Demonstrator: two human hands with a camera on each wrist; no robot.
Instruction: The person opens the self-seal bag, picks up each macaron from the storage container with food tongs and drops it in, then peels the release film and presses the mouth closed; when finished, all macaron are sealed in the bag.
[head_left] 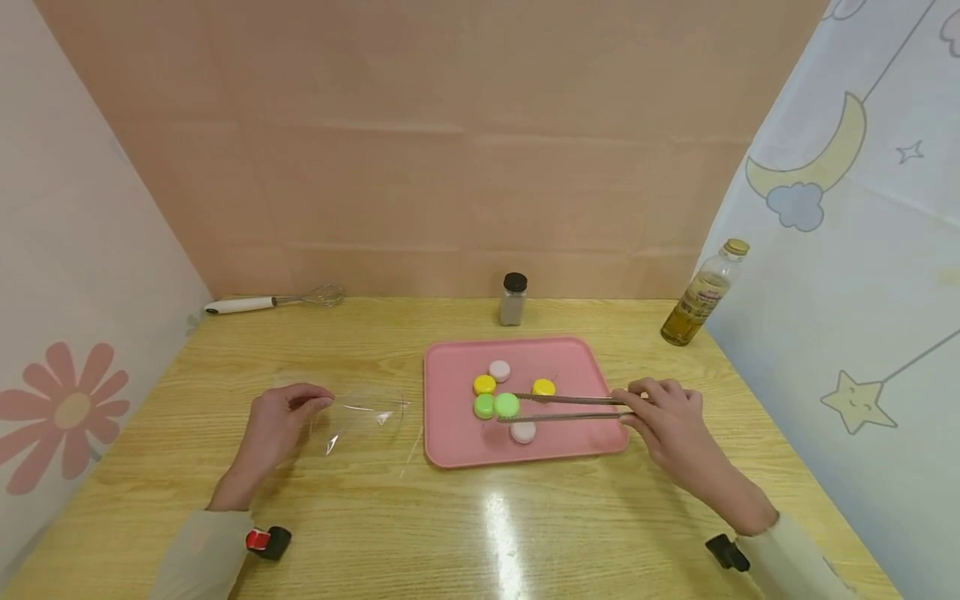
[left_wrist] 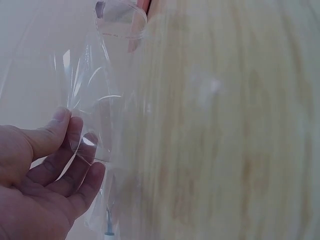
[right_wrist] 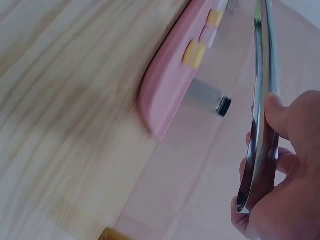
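Observation:
In the head view my left hand (head_left: 273, 429) pinches a clear plastic bag (head_left: 367, 417) at its edge, between thumb and fingers, left of the tray. The left wrist view shows the bag (left_wrist: 92, 75) held partly open. My right hand (head_left: 671, 425) grips metal tongs (head_left: 577, 400), whose tips have a light green macaron (head_left: 507, 406) between them, above the pink tray (head_left: 450, 446). Another green macaron (head_left: 483, 407), yellow macarons (head_left: 543, 387) and pale pink macarons (head_left: 522, 432) lie on the tray. The right wrist view shows fingers wrapped around the tongs (right_wrist: 259, 125).
A whisk (head_left: 255, 303) with a white handle lies at the back left. Behind the tray stands a small jar (head_left: 512, 304) with a black lid. A glass bottle (head_left: 697, 304) of amber liquid is at the back right, near the wall.

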